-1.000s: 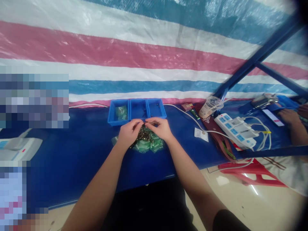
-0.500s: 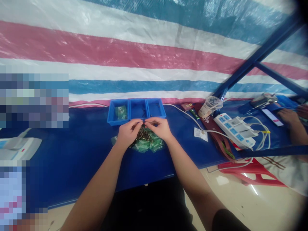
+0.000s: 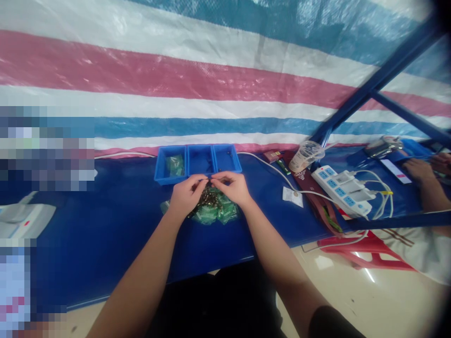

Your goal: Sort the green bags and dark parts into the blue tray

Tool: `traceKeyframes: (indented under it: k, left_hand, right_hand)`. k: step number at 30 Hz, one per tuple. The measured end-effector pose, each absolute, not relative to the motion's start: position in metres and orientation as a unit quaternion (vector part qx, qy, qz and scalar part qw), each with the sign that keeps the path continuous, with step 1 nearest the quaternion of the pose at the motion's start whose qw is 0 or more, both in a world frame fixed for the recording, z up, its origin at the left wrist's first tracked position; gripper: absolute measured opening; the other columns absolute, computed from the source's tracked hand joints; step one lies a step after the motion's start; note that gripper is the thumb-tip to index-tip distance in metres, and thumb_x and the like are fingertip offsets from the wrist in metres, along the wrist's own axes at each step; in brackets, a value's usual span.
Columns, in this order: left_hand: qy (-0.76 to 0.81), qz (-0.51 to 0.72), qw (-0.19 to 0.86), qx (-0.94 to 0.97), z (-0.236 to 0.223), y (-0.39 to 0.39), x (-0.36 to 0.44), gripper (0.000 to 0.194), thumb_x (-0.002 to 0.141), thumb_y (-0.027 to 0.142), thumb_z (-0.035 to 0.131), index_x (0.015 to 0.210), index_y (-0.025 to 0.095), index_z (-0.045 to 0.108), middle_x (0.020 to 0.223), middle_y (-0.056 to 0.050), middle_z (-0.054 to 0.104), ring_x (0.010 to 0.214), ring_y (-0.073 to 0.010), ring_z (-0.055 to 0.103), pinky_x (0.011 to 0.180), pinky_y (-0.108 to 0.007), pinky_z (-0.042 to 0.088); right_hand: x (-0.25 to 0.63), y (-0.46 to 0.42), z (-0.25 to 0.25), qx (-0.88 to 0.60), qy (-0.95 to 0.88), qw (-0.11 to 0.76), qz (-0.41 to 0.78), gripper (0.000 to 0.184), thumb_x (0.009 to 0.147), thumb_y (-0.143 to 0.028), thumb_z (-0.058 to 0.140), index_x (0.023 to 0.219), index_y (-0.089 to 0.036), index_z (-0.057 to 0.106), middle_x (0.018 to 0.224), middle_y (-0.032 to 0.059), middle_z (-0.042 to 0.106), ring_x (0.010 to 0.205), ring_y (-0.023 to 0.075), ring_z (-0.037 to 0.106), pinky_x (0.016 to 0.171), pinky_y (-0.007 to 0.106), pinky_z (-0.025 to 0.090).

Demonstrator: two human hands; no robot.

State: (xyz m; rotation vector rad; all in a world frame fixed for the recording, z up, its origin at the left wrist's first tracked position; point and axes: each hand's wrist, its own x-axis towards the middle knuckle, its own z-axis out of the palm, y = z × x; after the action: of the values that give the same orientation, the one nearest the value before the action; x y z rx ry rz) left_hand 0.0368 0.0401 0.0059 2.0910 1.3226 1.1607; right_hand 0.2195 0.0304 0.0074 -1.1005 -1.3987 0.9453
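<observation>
My left hand and my right hand meet fingertip to fingertip, both in a pinch. Whatever lies between the fingers is too small to make out. Below them is a heap of small brass-coloured metal pieces, partly hidden by my hands. Crumpled green plastic bags spread out under and around the heap. Just beyond my hands stands a blue tray with three compartments. A green packet lies in its left compartment, and small dark pieces sit in the middle and right ones.
Right of my arms are a small white packet, a clear plastic cup and a white power strip with plugged-in cables. A co-worker's hand rests near a phone. Another power strip lies at left.
The whole view has shifted very slightly. Both hands keep their pinch above the heap, with hardly any visible movement.
</observation>
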Motion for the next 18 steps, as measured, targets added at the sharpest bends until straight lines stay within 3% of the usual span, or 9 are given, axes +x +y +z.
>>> traceKeyframes:
  k: [11, 18]
  left_hand:
    - [0.461, 0.372, 0.205, 0.779, 0.0133, 0.0367, 0.035, 0.031, 0.094, 0.041, 0.048, 0.097, 0.019, 0.07, 0.077, -0.001, 0.07, 0.062, -0.0115, 0.059, 0.062, -0.021, 0.044]
    - [0.472, 0.398, 0.211, 0.758, 0.0087, 0.0398, 0.0369, 0.03, 0.091, 0.043, 0.056, 0.102, 0.02, 0.071, 0.074, 0.0, 0.07, 0.061, -0.0112, 0.06, 0.064, -0.021, 0.046]
  right_hand:
    - [0.2185, 0.0285, 0.0093, -0.443, -0.584, 0.549, 0.402, 0.03, 0.077, -0.041, 0.074, 0.098, -0.019, 0.073, 0.085, 0.0058, 0.075, 0.07, 0.0173, 0.072, 0.067, 0.03, 0.058]
    - [0.2196, 0.0303, 0.0044, -0.447, -0.573, 0.547, 0.414, 0.028, 0.077, -0.042, 0.073, 0.092, -0.018, 0.073, 0.083, 0.0059, 0.076, 0.073, 0.0185, 0.073, 0.071, 0.031, 0.06]
